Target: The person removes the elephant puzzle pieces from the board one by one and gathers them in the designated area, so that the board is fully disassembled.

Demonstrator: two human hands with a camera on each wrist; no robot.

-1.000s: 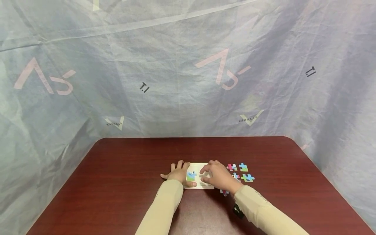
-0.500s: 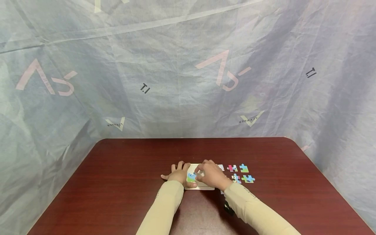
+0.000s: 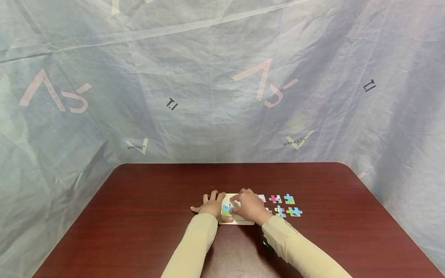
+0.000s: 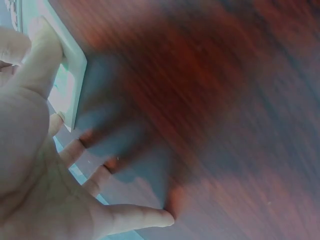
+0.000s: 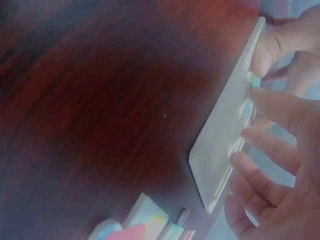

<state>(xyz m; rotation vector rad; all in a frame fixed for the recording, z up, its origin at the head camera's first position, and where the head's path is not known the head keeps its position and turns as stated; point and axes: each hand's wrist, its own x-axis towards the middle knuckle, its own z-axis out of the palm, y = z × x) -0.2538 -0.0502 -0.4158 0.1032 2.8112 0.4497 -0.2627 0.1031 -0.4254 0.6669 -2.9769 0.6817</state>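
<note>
In the head view a pale puzzle frame [image 3: 243, 222] lies flat, a blue and green piece [image 3: 226, 209] in its left part. My left hand [image 3: 210, 207] is spread at the frame's left end, its thumb resting on the near left corner; the left wrist view shows this thumb on the frame edge [image 4: 75, 65]. Above the frame, my right hand [image 3: 251, 206] has its thumb and bent fingers at the piece's right side. In the right wrist view the right fingers [image 5: 270, 150] touch the board [image 5: 215, 140], loosely bent; no separate piece shows between them.
Right of the frame lie several loose puzzle pieces, among them a pink one [image 3: 276, 199], a blue and green one [image 3: 289, 199] and another [image 3: 294, 211]. A dark object [image 3: 267, 244] shows partly beside the right sleeve. A grey cloth [image 3: 212, 116] hangs behind the brown table [image 3: 139, 216].
My right hand has moved left across the frame to the blue and green piece, uncovering a pale piece at the frame's right. The left hand keeps its place.
</note>
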